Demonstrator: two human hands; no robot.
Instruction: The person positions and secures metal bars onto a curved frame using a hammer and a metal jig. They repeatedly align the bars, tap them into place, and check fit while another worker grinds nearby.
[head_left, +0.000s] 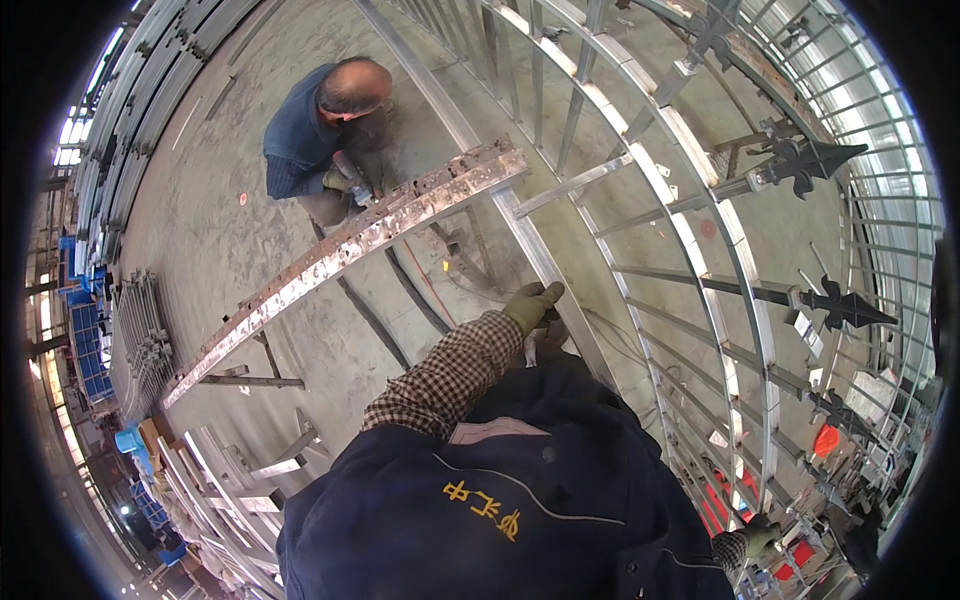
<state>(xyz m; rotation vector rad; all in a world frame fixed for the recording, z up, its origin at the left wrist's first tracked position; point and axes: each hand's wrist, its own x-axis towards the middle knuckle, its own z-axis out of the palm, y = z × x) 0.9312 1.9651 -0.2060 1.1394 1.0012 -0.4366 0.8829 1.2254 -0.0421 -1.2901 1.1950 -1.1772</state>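
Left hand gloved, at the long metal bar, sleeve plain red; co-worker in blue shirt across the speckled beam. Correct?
Sleeve is wrong: the head view shows the sleeve in dark-and-light checks. The rest stands: left hand gloved, at the long metal bar; co-worker in blue shirt across the speckled beam.

Long silver metal bar [535, 240], straight and bare
It is crossed by a mottled beam's [400, 222] end and flanked by a curved, barred frame [743, 265].

- Catching glossy, smooth metal on the curved railing [743, 262], right!
- Now rough, blotchy metal along the beam [345, 243], centre.
- And matt cloth across the jacket [450, 550], lower centre.
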